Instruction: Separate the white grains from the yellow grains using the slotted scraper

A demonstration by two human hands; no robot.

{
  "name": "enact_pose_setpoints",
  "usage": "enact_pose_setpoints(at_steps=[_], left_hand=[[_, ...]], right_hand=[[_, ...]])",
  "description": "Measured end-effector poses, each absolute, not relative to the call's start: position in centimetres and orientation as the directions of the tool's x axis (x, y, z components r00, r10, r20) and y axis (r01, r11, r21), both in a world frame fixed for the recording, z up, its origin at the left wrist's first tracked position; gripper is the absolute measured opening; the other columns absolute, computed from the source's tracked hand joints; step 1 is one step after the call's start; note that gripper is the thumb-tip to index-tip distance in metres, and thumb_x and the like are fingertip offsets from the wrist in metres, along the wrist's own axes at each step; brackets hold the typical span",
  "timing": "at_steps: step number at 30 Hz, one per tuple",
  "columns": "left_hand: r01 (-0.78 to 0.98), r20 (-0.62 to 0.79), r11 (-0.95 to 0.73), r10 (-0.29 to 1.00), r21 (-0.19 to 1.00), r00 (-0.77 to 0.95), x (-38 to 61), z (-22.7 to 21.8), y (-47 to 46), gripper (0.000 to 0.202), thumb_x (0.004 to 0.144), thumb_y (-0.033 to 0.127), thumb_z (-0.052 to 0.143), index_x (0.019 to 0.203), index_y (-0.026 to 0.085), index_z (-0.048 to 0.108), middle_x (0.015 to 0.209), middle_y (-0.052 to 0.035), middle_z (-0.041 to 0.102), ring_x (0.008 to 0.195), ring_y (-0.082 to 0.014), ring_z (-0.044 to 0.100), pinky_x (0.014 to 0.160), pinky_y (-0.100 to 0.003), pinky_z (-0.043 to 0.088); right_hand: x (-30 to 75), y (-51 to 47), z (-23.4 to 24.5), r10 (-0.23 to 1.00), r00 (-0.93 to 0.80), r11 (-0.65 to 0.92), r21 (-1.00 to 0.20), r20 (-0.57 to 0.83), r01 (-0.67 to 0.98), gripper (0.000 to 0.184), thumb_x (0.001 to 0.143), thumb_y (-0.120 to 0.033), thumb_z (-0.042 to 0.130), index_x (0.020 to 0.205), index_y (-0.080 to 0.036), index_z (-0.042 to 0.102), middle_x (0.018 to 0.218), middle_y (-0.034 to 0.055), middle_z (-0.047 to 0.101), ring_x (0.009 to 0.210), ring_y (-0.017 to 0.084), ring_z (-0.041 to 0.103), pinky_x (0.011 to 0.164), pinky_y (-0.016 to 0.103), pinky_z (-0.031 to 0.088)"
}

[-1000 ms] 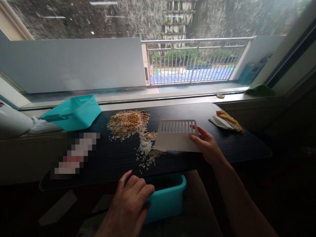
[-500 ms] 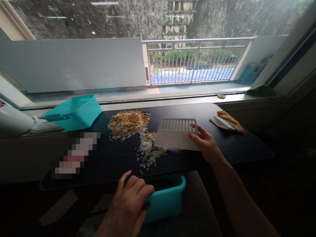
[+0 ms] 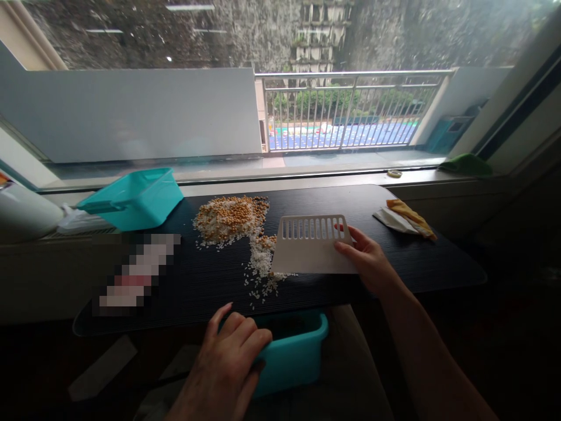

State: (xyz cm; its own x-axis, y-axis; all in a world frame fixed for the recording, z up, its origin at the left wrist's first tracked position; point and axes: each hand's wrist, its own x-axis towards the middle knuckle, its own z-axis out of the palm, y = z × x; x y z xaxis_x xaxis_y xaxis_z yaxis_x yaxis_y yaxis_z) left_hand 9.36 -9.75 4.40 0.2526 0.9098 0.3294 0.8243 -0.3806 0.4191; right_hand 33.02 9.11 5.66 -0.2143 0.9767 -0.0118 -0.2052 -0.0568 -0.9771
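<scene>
In my right hand (image 3: 366, 254) is a flat, pale scraper (image 3: 311, 254) with a row of slots along its far edge, thumb on top. Its left end covers part of a trail of white rice grains (image 3: 260, 263) on the dark table (image 3: 188, 275). Farther back the trail joins a heap of rice and yellow beans (image 3: 230, 216). My left hand (image 3: 234, 356) grips the rim of a turquoise bin (image 3: 291, 356) just below the table's near edge. Dark shadow hides what the bin holds.
Another turquoise container (image 3: 135, 199) sits tilted at the table's back left. A blurred-out flat item (image 3: 138, 275) lies at the left. Folded white and yellow cloths (image 3: 407, 217) rest at the right. A roll of tape (image 3: 394, 173) and something green (image 3: 467, 166) are on the windowsill.
My right hand has brought the scraper slightly nearer to me and to the left, over the rice trail. My left hand stays on the bin's rim.
</scene>
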Motion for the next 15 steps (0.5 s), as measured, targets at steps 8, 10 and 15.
enact_pose_setpoints(at_steps=[8,10,15], left_hand=[[0.836,0.332,-0.379,0.909,0.398,0.254,9.25,4.41,-9.70,0.034,0.078,0.004,0.047,0.100,0.027,0.058,0.085,0.0026,0.059,0.086,-0.0196,0.051,0.107,-0.047,0.021],[0.839,0.339,-0.376,0.908,0.393,0.248,9.22,4.41,-9.68,0.034,0.078,0.004,0.048,0.100,0.027,0.058,0.085,0.0026,0.059,0.085,-0.0196,0.051,0.107,-0.047,0.021],[0.831,0.329,-0.374,0.912,0.412,0.247,9.15,4.47,-9.66,0.033,0.078,0.004,0.047,0.098,0.027,0.058,0.085,0.0026,0.058,0.086,-0.0201,0.050,0.107,-0.047,0.019]], right_hand=[[32.84,8.96,5.66,0.979,-0.204,-0.032,-0.982,0.007,-0.187,0.048,0.067,-0.035,0.080,0.111,-0.024,0.066,0.082,-0.0003,0.076,0.071,0.020,0.070,0.065,0.030,0.053],[32.73,8.94,5.71,0.974,-0.229,-0.042,-0.982,0.000,-0.182,0.048,0.067,-0.036,0.080,0.111,-0.024,0.066,0.082,-0.0002,0.076,0.072,0.021,0.070,0.066,0.031,0.053],[32.97,8.77,6.09,0.962,-0.273,-0.072,-0.977,-0.014,-0.203,0.045,0.067,-0.035,0.081,0.108,-0.025,0.068,0.083,-0.0003,0.076,0.074,0.021,0.071,0.068,0.031,0.055]])
